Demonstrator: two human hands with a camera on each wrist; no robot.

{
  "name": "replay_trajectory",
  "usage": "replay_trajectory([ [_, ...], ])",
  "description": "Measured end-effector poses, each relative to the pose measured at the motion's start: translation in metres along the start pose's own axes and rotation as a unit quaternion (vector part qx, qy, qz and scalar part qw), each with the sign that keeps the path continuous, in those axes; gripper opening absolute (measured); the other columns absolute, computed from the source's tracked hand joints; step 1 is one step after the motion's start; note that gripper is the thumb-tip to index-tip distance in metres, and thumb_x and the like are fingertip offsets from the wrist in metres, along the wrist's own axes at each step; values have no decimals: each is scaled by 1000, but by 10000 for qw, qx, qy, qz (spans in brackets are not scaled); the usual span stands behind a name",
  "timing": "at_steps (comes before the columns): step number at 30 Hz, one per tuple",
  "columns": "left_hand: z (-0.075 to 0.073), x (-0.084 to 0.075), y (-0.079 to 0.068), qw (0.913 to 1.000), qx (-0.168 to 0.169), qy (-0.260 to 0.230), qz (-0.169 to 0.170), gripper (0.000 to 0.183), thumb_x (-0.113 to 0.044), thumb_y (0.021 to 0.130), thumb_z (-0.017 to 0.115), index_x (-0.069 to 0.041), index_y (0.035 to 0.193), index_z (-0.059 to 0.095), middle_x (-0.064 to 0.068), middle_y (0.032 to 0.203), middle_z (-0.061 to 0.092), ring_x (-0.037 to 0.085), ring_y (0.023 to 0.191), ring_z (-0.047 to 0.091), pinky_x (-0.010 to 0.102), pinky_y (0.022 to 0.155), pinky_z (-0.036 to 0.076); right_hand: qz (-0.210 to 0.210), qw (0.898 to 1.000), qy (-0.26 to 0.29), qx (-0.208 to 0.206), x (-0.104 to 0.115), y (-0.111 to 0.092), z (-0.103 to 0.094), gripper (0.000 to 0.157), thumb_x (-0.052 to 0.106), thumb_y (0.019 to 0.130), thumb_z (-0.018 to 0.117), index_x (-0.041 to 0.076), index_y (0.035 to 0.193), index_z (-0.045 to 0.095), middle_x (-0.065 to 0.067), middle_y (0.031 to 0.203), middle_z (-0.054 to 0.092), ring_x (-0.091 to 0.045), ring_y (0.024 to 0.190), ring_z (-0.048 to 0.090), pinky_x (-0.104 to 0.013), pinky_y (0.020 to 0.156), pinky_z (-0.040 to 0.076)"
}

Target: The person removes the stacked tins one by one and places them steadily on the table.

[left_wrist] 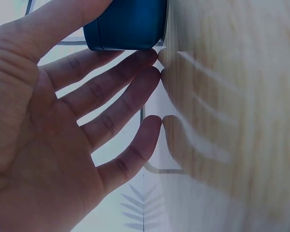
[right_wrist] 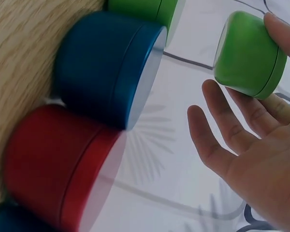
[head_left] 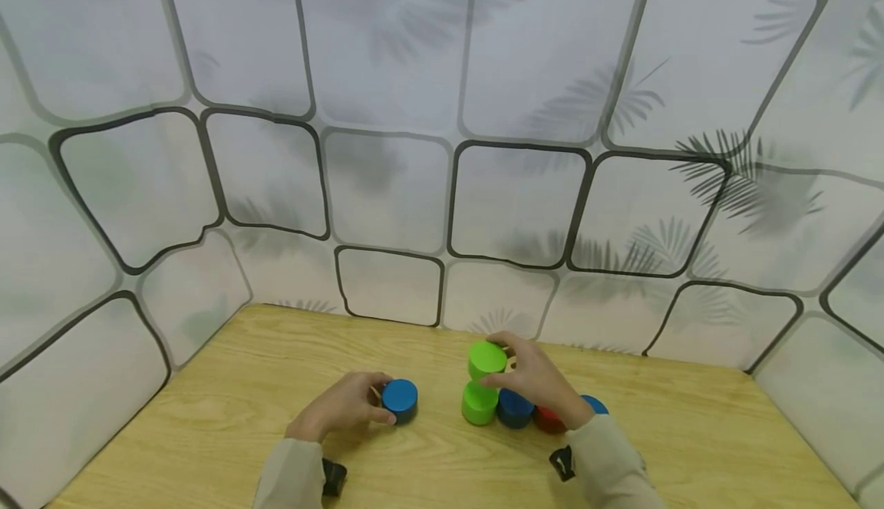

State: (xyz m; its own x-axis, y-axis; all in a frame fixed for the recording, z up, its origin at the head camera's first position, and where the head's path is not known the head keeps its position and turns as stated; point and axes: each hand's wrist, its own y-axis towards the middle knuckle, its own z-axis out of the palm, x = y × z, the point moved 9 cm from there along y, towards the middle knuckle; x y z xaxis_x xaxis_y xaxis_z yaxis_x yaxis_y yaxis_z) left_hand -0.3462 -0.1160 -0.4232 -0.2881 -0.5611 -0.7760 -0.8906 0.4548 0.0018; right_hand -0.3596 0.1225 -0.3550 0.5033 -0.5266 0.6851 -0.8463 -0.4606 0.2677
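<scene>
My left hand (head_left: pixel 345 405) pinches a round blue tin (head_left: pixel 400 400) on the wooden table, thumb on the near side and fingers on the far side. In the left wrist view the other fingertips touch the tabletop below that tin. With thumb and fingers, my right hand (head_left: pixel 542 377) holds a bright green tin (head_left: pixel 487 360) in the air. Beneath it a second green tin (head_left: pixel 479 404) stands on the table. The right wrist view shows a gap between the held green tin and the standing ones.
To the right of the standing green tin, a dark blue tin (head_left: pixel 515 409), a red tin (head_left: pixel 549 421) and another blue tin (head_left: pixel 595 404) form a row, partly hidden by my right hand. A patterned pale curtain (head_left: pixel 394 186) surrounds the table (head_left: pixel 276 340) at the back and sides.
</scene>
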Motion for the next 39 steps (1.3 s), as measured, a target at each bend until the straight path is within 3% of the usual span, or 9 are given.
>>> replay_trajectory([
  [8,1,-2,0,10000,33,-16,2,50,-8,83,85,8,126,64,10,109,70,23,90,65,46,80,55,-8,9999,-108,-93,-3,-8,-10,58,18,84,84,-7,130,59,-18,122,64,-33,104,61,-60,88,50],
  [14,0,0,-1,9999,54,-53,-80,50,-8,84,84,8,126,64,9,109,70,23,91,65,45,80,54,-155,9995,-257,-115,-5,-12,-16,57,20,84,85,-6,128,60,-16,118,66,-30,101,62,-58,87,51],
  [29,0,1,-1,10000,22,11,-41,50,-9,83,85,7,126,64,8,109,70,22,90,64,44,79,54,112,9995,-164,-244,-24,-27,-30,56,17,83,85,-8,127,62,-14,114,67,-29,98,63,-52,82,54],
  [39,1,0,0,9999,97,-24,-43,51,-10,84,84,7,128,63,8,110,70,22,91,65,45,80,54,273,9985,-293,-362,-34,-33,-38,57,18,82,86,-7,127,62,-13,116,67,-26,99,62,-56,86,52],
])
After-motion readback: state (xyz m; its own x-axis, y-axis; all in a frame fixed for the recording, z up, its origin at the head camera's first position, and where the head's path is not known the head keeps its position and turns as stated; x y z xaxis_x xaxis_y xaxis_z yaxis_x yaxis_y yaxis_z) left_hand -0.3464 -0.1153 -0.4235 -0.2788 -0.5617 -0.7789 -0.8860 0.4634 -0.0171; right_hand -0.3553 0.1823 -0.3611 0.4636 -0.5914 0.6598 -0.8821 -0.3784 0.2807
